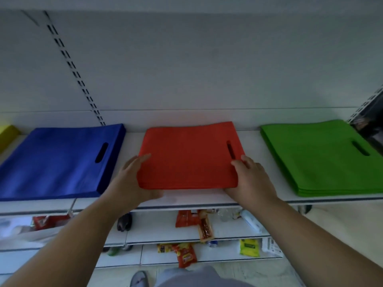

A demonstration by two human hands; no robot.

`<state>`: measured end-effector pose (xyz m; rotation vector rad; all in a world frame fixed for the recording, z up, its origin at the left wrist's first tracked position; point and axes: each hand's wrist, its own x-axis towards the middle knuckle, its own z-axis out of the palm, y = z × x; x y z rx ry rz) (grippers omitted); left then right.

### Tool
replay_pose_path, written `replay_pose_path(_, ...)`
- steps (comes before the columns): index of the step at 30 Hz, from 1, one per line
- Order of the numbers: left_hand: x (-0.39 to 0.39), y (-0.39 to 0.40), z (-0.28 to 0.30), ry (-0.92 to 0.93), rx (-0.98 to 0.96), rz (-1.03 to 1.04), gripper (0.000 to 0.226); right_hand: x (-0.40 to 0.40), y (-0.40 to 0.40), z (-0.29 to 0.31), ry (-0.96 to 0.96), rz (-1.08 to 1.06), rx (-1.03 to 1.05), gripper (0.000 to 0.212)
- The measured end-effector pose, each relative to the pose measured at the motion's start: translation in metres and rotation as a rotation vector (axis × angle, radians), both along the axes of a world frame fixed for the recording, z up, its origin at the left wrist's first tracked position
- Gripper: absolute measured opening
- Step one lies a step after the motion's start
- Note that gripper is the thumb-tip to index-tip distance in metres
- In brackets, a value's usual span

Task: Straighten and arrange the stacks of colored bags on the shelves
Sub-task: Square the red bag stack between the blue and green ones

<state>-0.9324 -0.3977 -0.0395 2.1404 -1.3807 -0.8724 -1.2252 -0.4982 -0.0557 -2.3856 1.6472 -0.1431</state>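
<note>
The left hand (132, 179) has straight fingers (143, 158) that press flat on the left edge of the red bags (186, 156), with the thumb under the front corner. The right hand (250, 181) curls its fingers (240, 162) over the right front corner of the same pile, thumb below, gripping it. The red bags lie in the middle of the white shelf (252, 162). The blue bags (58, 162) lie to the left and the green bags (323, 156) to the right. A bit of yellow bag (7, 134) shows far left. Snack packets (186, 219) lie on the lower shelves
</note>
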Motion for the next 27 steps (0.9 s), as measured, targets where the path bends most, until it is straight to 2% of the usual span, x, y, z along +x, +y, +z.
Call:
replay_pose_path(2,0.000,0.002,-0.002,-0.032,-0.024,-0.035,0.100,-0.003,-0.003,-0.003,0.010,0.063,0.048,0.093)
replay_pose_path(5,0.002,-0.001,-0.002,-0.032,-0.059,-0.006,0.093,-0.012,-0.007,-0.001,-0.097,0.107,0.154,0.105)
replay_pose_path(10,0.003,-0.001,-0.006,-0.055,-0.016,-0.069,0.102,-0.017,-0.009,-0.006,-0.217,0.056,0.121,0.104)
replay_pose_path(15,0.000,0.000,-0.009,-0.103,-0.083,-0.012,0.100,-0.015,-0.008,-0.012,-0.184,0.086,0.116,0.098)
replay_pose_path(27,0.000,0.004,-0.017,-0.201,-0.034,-0.058,0.097,-0.022,-0.005,-0.017,-0.117,0.118,0.097,0.099)
